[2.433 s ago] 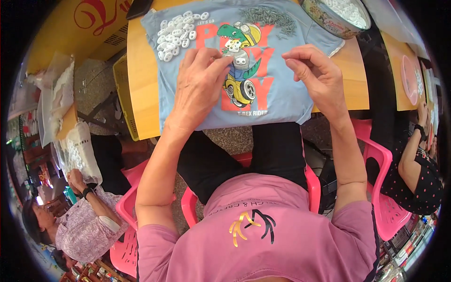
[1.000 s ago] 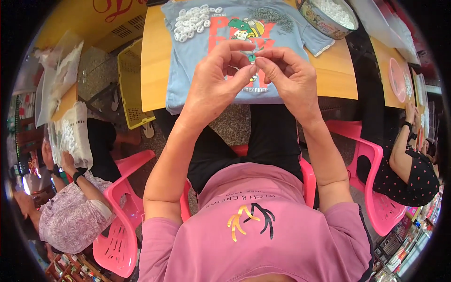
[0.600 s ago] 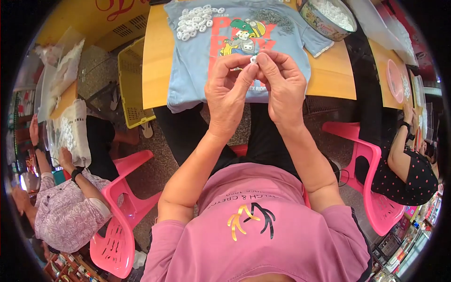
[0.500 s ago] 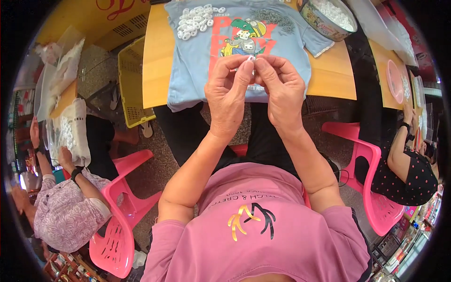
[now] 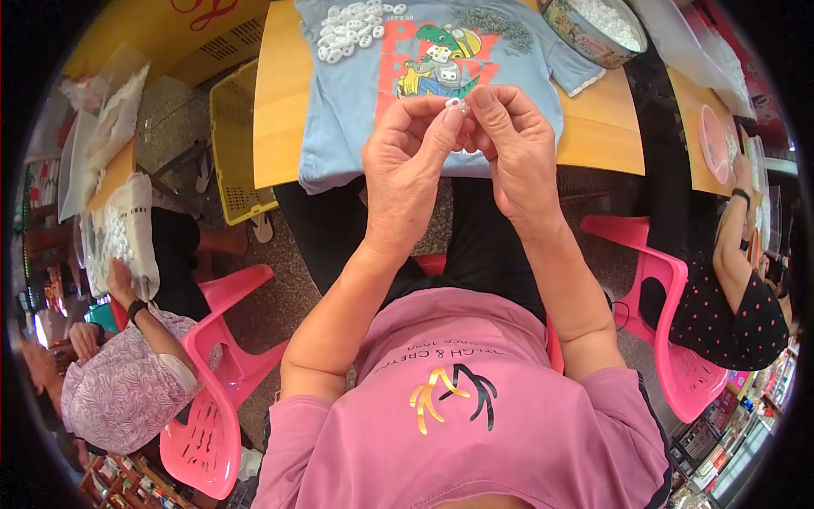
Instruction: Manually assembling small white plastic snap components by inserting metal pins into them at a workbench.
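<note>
Left hand (image 5: 407,161) and right hand (image 5: 513,148) raised together above lap, fingertips pinching small white ring (image 5: 454,103), perhaps with metal bit, too small to tell. Beyond: blue shirt (image 5: 356,102) on table (image 5: 275,93), ring pile (image 5: 352,27), tin (image 5: 585,38).

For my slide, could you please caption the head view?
Left hand and right hand pinch a small white ring above a blue T-shirt on a wooden table.
</note>
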A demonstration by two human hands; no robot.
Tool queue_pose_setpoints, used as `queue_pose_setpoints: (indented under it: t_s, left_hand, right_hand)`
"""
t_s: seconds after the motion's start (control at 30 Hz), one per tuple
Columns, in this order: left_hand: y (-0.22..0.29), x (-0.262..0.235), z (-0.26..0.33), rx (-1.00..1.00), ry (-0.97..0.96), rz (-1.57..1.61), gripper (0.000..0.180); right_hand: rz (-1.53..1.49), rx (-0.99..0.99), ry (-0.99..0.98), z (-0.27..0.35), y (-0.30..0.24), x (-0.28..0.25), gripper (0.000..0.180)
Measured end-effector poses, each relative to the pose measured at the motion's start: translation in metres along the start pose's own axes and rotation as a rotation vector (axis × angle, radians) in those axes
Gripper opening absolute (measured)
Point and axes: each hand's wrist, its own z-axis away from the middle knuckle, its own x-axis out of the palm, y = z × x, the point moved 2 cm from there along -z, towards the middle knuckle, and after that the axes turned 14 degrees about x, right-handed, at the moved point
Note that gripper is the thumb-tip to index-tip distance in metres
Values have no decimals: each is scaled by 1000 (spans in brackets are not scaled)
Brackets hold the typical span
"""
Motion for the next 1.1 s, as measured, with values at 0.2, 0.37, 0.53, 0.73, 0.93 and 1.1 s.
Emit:
queue_pose_setpoints:
  t_s: [0.2, 0.37, 0.53, 0.73, 0.93, 1.1]
  left_hand:
    - [3, 2, 1, 6, 2, 58, 15]
    - [4, 2, 2, 43, 4, 76, 14]
    - [3, 0, 3, 46, 2, 59, 14]
    - [2, -1, 3, 42, -1, 43, 14]
    - [3, -1, 2, 50, 4, 33, 14]
    - [2, -1, 2, 49, 1, 33, 13]
  right_hand:
    - [-14, -21, -21, 0, 4, 3, 17]
    - [-18, -26, -31, 1, 3, 3, 17]
    - [-46, -25, -53, 2, 1, 8, 17]
    - [24, -31, -38, 3, -1, 8, 17]
    - [18, -69, -39, 1, 1, 5, 17]
    - [40, -69, -50, 2, -1, 10, 17]
